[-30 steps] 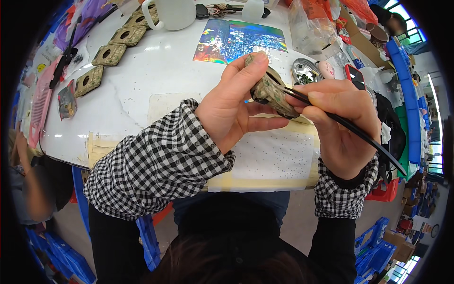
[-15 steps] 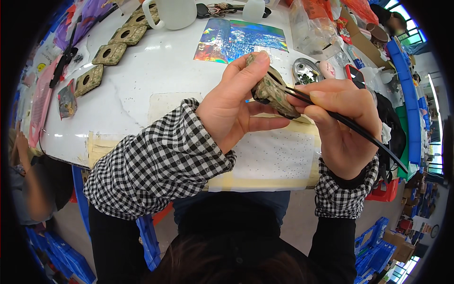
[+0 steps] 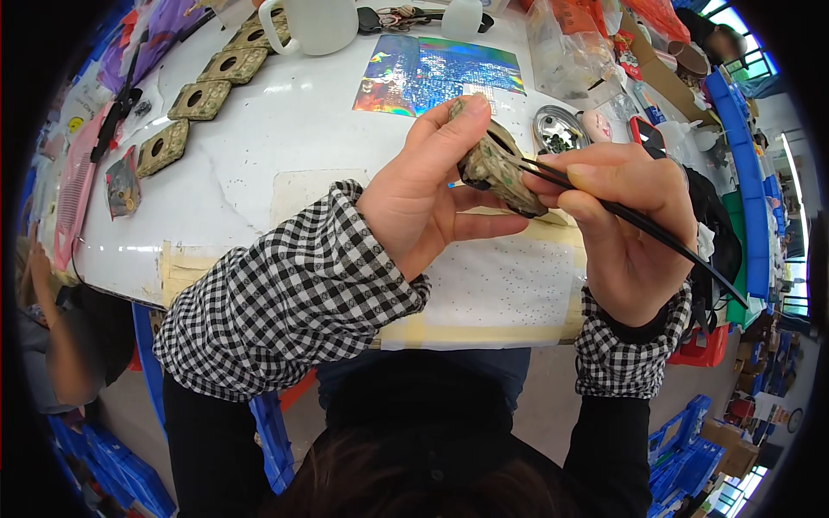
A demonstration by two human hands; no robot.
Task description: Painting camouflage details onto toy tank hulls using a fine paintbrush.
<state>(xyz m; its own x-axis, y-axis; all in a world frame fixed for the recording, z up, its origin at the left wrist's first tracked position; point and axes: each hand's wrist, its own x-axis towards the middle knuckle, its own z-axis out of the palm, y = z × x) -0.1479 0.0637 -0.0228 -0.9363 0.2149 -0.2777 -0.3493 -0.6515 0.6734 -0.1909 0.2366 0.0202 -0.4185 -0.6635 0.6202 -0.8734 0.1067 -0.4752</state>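
Observation:
My left hand (image 3: 432, 177) grips a camouflage-patterned housing piece (image 3: 494, 168), thumb on its upper edge and fingers beneath, tilted above the front of the table. In my right hand (image 3: 635, 216) is a pair of black tweezers (image 3: 648, 226), pinched between thumb and fingers. The tweezers' tips touch or nearly touch the right side of the housing; whether they hold a small part cannot be made out. Below my hands lies a white sheet (image 3: 505, 293) with many tiny dark specks, edged by yellowish tape.
Several camouflage pieces with round holes (image 3: 203, 99) line the left of the table. Beyond my hands lie a shiny holographic sheet (image 3: 440, 73), a white mug (image 3: 321, 26) and a round dish with small dark parts (image 3: 561, 131). Plastic bags (image 3: 574, 52) crowd the back right. Another person's arm (image 3: 65, 345) is at far left.
Hardly anything differs. My right hand and the tweezers have shifted very slightly; the housing stays in my left hand in the same place.

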